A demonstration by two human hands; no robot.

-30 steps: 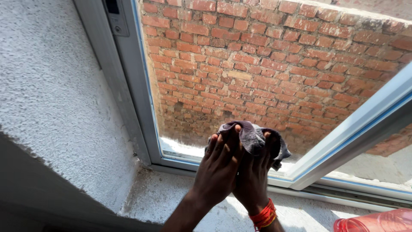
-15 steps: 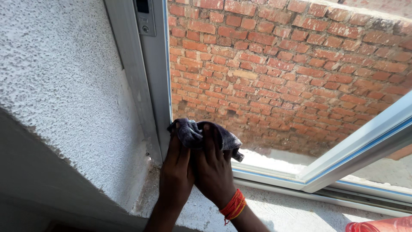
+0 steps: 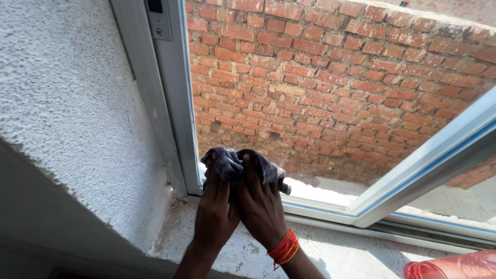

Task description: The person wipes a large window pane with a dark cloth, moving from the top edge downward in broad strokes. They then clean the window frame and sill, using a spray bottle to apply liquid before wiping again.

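2 hands press a grey cloth on the window glass, at its lower left corner.

Nearest, a red plastic thing shows at the sill's right end. The left hand and right hand, which wears red-orange threads at the wrist, lie side by side, fingers spread flat over the bunched cloth, holding it against the pane just beside the white frame. A rough white wall stands left; beyond the glass, a brick wall.
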